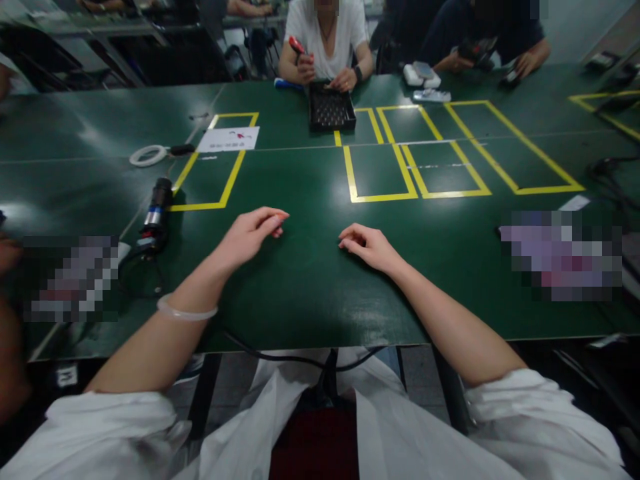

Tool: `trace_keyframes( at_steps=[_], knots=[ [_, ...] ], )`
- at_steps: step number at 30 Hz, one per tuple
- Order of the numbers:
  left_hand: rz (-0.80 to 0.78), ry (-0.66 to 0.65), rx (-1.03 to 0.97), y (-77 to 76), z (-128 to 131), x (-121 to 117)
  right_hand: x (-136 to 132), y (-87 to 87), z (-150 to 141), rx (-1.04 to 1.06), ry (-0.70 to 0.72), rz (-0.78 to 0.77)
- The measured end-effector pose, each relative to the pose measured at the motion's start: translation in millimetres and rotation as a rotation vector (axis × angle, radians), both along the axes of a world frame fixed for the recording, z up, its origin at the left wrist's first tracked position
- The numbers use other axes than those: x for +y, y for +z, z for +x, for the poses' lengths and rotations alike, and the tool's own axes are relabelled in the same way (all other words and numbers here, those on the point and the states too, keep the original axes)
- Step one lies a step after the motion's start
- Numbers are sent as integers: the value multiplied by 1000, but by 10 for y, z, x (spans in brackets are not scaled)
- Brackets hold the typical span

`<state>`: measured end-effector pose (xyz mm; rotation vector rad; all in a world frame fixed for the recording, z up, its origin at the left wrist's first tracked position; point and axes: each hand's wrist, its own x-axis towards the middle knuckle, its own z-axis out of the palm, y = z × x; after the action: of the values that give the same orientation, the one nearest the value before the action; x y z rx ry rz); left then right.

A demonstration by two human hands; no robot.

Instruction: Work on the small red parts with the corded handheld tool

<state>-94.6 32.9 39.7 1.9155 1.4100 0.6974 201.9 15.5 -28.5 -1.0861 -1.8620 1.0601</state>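
Note:
My left hand (250, 235) rests on the green table (310, 287) near its front edge, fingers loosely curled and pointing right, holding nothing. A pale bangle (186, 311) circles that wrist. My right hand (367, 245) lies a short way to the right, fingers loosely bent and pointing left, also holding nothing. The fingertips of the two hands are apart with bare table between them. White sleeves cover my upper arms at the bottom of the view.
A black cylindrical tool (156, 212) with a cable lies at the left. A ring of white tape (147, 155) and a paper sheet (229, 139) sit farther back. Yellow tape rectangles (415, 160) mark the table. Across it, a person in white handles a black tray (331, 109).

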Motion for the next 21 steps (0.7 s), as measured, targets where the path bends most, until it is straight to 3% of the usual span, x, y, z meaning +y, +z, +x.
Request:
trace_keyframes(
  at_steps=[4,9,13,21],
  knots=[
    [-164,-234,-246,-77,579,-49,-5,2,-12,136,39,-38],
    [-286,-386,-359,-213,789,-85,-31,17,-63,257,142,-90],
    [-322,-352,-426,-369,772,-91,-42,-14,-87,244,184,-86],
    [-337,-265,-469,-567,699,-40,-23,-45,-67,132,56,35]
  ],
)
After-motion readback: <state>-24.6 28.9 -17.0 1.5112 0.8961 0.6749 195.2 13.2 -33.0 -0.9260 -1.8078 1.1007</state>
